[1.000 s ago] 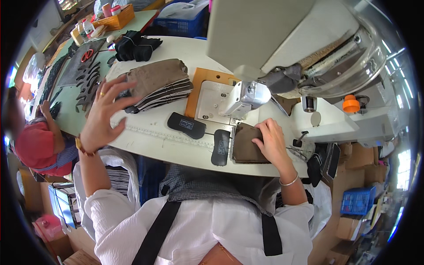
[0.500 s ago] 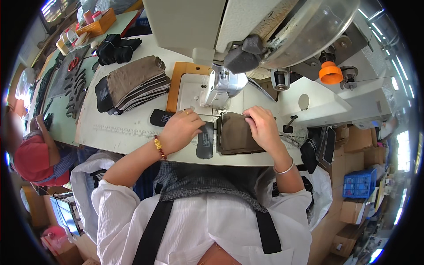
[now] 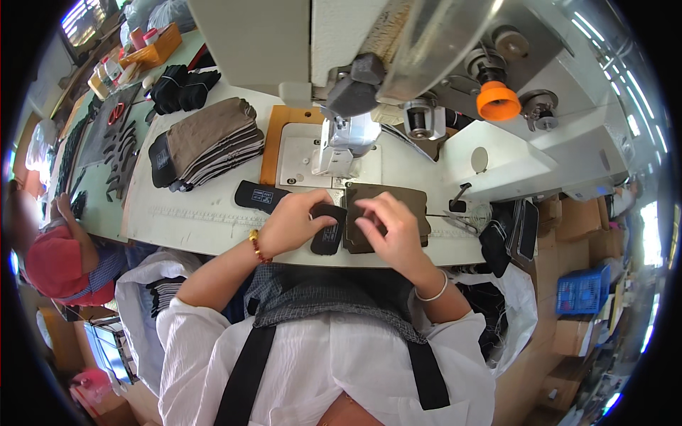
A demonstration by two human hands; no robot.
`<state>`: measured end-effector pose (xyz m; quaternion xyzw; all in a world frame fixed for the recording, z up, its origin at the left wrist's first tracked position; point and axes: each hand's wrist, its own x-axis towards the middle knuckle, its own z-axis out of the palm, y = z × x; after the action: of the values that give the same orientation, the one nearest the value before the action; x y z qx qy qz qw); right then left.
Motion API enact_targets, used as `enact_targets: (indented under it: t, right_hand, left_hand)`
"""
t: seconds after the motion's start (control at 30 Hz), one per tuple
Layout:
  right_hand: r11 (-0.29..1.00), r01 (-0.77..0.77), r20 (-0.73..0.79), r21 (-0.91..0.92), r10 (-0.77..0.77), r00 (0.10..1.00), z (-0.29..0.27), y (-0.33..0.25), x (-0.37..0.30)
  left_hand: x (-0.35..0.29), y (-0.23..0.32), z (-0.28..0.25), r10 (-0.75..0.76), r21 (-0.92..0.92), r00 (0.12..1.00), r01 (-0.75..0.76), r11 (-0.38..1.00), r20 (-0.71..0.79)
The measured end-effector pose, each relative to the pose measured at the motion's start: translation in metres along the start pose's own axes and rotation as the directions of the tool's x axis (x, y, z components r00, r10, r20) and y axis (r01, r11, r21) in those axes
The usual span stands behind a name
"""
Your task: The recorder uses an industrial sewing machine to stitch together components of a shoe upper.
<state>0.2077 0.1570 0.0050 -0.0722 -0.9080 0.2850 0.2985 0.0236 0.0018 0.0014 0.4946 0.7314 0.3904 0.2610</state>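
Black, round-ended, pale-printed fabric piece (image 3: pixel 329 238) is pinched by the left hand (image 3: pixel 293 224), while the right hand (image 3: pixel 396 236), its grip half-spread and empty, is held over rectangular brown fabric (image 3: pixel 362 242).

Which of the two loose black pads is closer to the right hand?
The black pad pinched by the left hand, beside the brown fabric; the other pad lies farther left.

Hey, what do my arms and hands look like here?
Loose white sleeves stop near the elbows. The left hand is bare, with a dark red and gold-coloured bracelet at the wrist; the right hand, also bare, has a thin, pale bangle.
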Motion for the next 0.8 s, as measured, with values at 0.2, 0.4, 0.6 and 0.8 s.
enact_targets:
  t: [0.2, 0.4, 0.6, 0.8]
  right_hand:
    - [0.939, -0.195, -0.005, 0.283, 0.205, 0.979, -0.002, -0.024, -0.023]
    - [0.915, -0.265, -0.087, 0.303, 0.303, 0.949, -0.021, -0.026, -0.045]
    - [0.964, -0.235, -0.229, 0.121, 0.258, 0.939, -0.023, -0.023, -0.063]
    - [0.938, -0.270, -0.276, 0.217, 0.324, 0.905, -0.035, -0.019, -0.071]
  left_hand:
    - [-0.024, 0.033, 0.020, -0.045, -0.405, 0.999, 0.037, 0.914, -0.010]
    - [-0.022, 0.043, 0.047, -0.061, -0.519, 0.996, 0.082, 0.851, 0.058]
    - [-0.021, 0.053, 0.072, 0.124, -0.327, 0.992, -0.129, 0.936, -0.037]
    - [-0.017, 0.056, 0.081, -0.022, -0.417, 0.997, 0.052, 0.907, 0.075]
